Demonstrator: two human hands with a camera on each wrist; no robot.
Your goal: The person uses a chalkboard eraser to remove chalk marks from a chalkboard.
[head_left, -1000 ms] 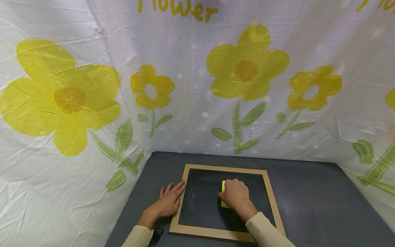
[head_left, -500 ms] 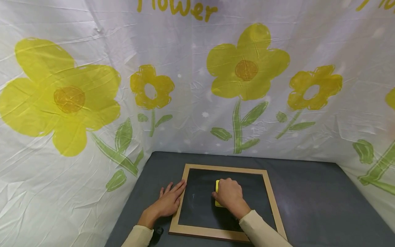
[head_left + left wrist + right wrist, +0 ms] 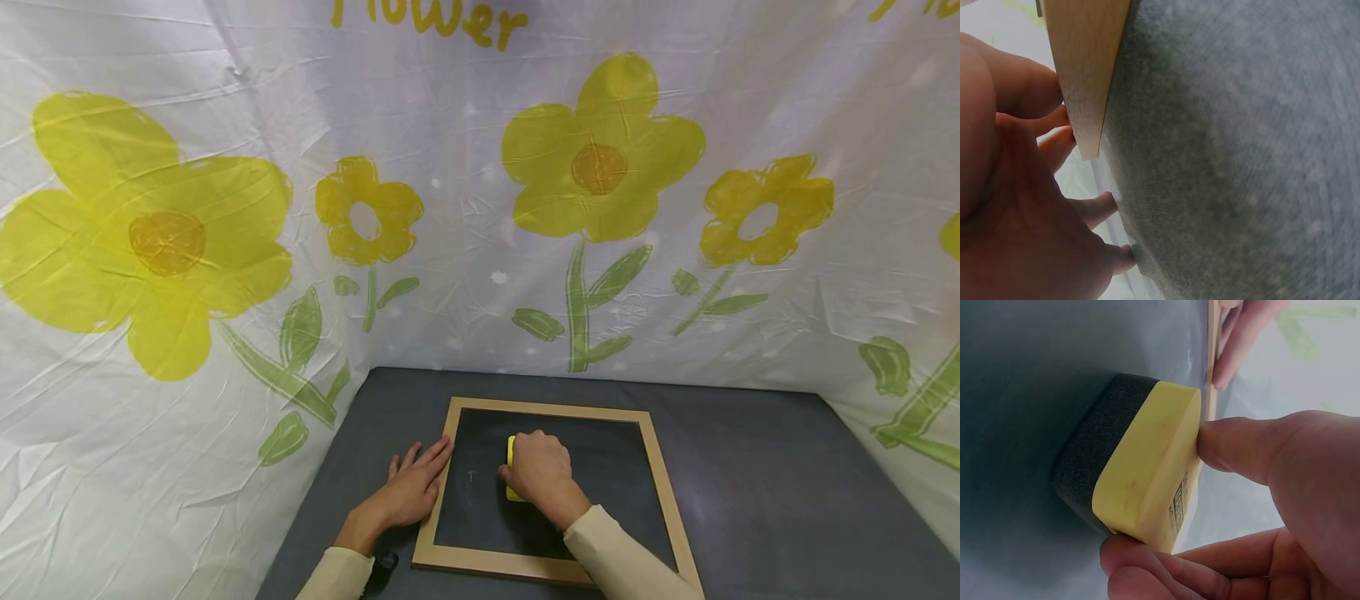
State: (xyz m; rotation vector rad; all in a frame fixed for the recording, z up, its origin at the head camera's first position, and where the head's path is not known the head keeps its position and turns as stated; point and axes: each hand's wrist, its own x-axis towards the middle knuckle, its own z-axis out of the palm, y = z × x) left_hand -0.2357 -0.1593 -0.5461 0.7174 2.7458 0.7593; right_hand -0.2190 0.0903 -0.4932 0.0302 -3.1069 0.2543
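A blackboard (image 3: 600, 467) in a light wooden frame lies flat on the dark table. My right hand (image 3: 542, 475) grips a yellow chalkboard eraser (image 3: 1147, 462) between thumb and fingers. The eraser's dark felt side is against the board, left of its middle. Spread out, my left hand (image 3: 408, 493) rests at the frame's left edge, its fingertips touching the wood. In the left wrist view the thumb and some fingers meet the wooden frame (image 3: 1087, 75), while other fingertips reach the cloth. Faint chalk marks (image 3: 471, 483) show on the board near its left side.
Dark grey cloth covers the table (image 3: 780, 483). A white curtain (image 3: 465, 250) printed with yellow flowers surrounds it at the back and sides. A small black object (image 3: 384, 565) lies by the left wrist.
My right hand has slid the eraser leftward across the blackboard, from right of the middle toward the chalk marks. The left hand has stayed at the frame.
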